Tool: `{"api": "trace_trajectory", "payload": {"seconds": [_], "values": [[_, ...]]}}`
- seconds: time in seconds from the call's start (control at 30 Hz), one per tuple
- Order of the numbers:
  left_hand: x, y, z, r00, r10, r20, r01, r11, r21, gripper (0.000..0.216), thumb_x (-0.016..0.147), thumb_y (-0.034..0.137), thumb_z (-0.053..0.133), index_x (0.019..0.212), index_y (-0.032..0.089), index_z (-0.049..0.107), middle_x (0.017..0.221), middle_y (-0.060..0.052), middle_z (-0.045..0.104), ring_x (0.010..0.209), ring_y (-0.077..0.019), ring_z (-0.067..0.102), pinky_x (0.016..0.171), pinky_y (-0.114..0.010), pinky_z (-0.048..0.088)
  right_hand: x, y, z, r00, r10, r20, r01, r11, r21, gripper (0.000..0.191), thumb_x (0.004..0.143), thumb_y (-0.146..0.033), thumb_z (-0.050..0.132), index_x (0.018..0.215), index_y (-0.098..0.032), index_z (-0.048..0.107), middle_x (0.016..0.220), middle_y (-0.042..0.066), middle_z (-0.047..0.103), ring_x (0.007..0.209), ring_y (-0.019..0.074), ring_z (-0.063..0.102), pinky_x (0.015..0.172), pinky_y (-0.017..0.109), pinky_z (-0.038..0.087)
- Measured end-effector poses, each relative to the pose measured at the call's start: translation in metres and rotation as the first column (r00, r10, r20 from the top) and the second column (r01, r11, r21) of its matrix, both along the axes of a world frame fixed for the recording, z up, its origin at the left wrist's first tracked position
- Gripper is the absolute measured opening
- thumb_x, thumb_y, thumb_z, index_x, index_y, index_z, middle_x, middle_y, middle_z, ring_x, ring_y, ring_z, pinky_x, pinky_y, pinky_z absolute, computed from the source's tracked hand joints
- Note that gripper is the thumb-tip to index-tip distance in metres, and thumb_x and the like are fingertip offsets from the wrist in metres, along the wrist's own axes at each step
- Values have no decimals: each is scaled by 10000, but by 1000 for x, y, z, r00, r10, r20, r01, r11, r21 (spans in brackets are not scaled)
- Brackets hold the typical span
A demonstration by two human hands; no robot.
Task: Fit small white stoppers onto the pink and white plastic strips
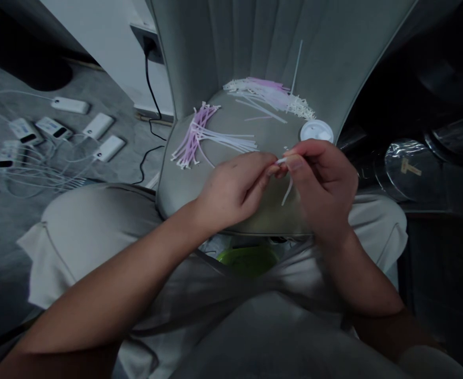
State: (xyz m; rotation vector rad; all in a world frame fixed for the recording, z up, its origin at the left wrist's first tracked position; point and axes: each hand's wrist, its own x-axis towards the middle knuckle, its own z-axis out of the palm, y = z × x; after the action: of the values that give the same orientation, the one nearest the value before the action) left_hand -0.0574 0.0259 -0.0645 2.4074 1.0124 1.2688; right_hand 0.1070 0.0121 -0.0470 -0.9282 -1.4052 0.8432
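Over the chair seat, my left hand and my right hand meet fingertip to fingertip. Both are closed in a pinch on a thin white strip, whose tail hangs below the fingers; its upper part is mostly hidden. Just beyond my right hand stands a small round white dish. A bunch of purple strips with pale knobbed ends lies left of my hands, crossed by white strips. Farther back is a pile of white and pink strips with knobbed ends.
One thin strip leans against the chair back. On the floor at left lie several white power banks with tangled cables. A black cord runs from a wall socket. Dark shiny containers stand at right.
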Motion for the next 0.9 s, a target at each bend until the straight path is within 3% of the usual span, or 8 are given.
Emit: {"api": "trace_trajectory", "payload": {"seconds": [0.3, 0.67, 0.9], "values": [[-1, -1, 2, 999, -20, 32, 18, 999, 32, 207, 1034, 230, 432, 985, 184, 628, 864, -18, 711, 812, -129, 691, 750, -242, 525, 3, -3, 3, 997, -16, 72, 19, 999, -34, 89, 942, -271, 656, 940, -329, 724, 831, -37, 729, 737, 133, 702, 708, 267, 602], [-1, 0, -1, 1000, -7, 1, 7, 1000, -15, 295, 1048, 289, 384, 1003, 183, 656, 904, -42, 727, 843, -147, 701, 791, -266, 542, 6, 1, 2, 998, 19, 66, -16, 999, -34, 109, 934, -216, 668, 937, -287, 751, 808, -45, 727, 735, 112, 707, 687, 235, 601], [-1, -2, 4, 999, -23, 35, 23, 1000, 5, 243, 1044, 259, 418, 997, 186, 644, 890, -21, 725, 840, -130, 704, 788, -243, 538, 0, -3, -1, 999, 2, -48, -5, 998, -55, 118, 940, -234, 671, 964, -322, 747, 824, -48, 729, 735, 109, 709, 711, 236, 599]]}}
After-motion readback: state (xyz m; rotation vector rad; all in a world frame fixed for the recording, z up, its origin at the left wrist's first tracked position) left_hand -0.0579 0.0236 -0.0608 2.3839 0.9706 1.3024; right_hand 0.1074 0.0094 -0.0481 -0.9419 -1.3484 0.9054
